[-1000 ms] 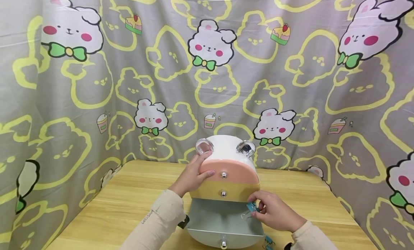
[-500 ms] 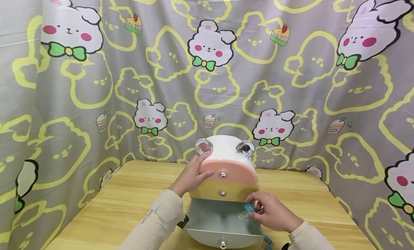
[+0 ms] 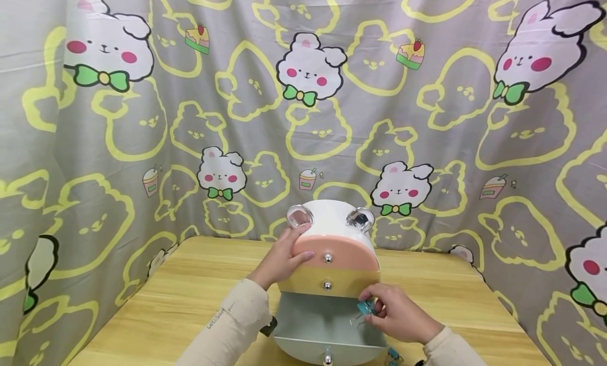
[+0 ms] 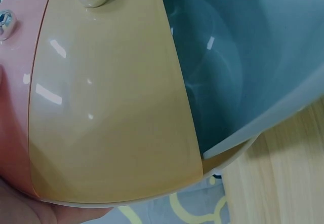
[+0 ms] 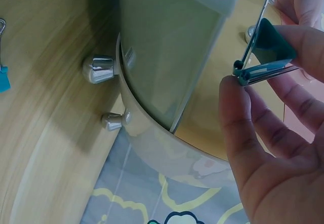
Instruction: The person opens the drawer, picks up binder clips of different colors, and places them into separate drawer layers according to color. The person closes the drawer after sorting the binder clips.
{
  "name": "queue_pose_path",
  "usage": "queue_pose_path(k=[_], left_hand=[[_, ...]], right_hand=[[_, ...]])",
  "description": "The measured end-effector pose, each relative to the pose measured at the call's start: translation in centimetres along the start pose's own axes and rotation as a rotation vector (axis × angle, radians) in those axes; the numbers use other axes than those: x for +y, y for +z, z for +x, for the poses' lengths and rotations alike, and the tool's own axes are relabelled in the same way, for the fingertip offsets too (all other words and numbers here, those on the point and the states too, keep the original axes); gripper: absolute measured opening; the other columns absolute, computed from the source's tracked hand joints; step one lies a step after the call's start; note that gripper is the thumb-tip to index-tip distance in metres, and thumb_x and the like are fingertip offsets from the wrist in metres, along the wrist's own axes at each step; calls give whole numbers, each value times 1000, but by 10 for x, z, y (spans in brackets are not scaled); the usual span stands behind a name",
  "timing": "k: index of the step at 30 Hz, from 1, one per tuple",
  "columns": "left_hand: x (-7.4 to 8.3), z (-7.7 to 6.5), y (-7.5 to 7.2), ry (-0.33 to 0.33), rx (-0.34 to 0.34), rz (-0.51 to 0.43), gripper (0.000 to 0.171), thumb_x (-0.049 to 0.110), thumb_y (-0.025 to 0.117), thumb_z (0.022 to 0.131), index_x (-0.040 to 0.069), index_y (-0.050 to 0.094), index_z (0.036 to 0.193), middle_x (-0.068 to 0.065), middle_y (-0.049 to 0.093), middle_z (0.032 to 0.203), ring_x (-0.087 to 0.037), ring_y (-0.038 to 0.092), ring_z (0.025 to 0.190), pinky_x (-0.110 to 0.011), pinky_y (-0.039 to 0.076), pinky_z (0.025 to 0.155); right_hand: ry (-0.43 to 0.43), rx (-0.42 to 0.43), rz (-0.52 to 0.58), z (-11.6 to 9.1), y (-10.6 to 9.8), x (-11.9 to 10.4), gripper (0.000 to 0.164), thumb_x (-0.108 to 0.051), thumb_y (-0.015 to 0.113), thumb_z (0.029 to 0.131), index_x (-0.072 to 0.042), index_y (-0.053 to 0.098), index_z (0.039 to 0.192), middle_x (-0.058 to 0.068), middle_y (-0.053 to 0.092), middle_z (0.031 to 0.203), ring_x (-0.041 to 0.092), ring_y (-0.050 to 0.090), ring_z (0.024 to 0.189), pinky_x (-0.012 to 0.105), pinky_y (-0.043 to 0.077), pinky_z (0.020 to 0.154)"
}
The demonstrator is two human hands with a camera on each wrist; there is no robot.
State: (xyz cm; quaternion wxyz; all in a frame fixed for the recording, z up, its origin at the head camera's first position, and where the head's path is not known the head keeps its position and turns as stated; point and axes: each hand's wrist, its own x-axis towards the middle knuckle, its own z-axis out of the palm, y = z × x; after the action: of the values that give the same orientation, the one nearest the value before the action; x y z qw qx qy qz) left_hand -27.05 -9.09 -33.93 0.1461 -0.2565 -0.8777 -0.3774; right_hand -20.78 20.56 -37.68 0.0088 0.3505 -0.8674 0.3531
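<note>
A small desktop drawer cabinet (image 3: 334,216) with a white top and two round clear ears stands on the table. Its pink drawer (image 3: 351,250) and yellow drawer (image 3: 303,282) are closed, while the grey-green bottom drawer (image 3: 308,318) is pulled out. My left hand (image 3: 283,258) holds the cabinet's upper left side, thumb on the pink front and fingers round the edge. Over the right part of the pulled-out drawer, my right hand (image 3: 398,310) pinches a teal binder clip (image 5: 273,46) between thumb and fingertips. Bare drawer floor shows in the head view.
More teal binder clips (image 3: 393,355) lie on the wooden table (image 3: 199,282), right of the drawer near the front. Silver round knobs (image 3: 327,258) stick out from the drawer fronts. A patterned curtain (image 3: 265,134) hangs behind and at both sides.
My right hand with the binder clip has shifted very slightly left and tilted the clip a little. My left hand stays on the cabinet.
</note>
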Motion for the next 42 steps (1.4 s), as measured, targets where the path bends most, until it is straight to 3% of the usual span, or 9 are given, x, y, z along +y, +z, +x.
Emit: queue_pose_path(k=[25,42], left_hand=[[0,0,-1,4,-2,14,66,31,70,90,26,39,148,-11,45,133,-29,51,111,-54,43,94],[0,0,0,4,-1,11,67,31,70,90,25,39,148,-12,44,136,-31,50,113,-55,42,96]], right_hand=[[18,-36,13,4,10,1,21,-15,74,87,-13,64,105,-4,55,87,5,52,65,23,49,57],[-21,-51,7,5,14,6,23,-18,75,87,-12,63,106,-8,55,83,2,51,63,23,49,56]])
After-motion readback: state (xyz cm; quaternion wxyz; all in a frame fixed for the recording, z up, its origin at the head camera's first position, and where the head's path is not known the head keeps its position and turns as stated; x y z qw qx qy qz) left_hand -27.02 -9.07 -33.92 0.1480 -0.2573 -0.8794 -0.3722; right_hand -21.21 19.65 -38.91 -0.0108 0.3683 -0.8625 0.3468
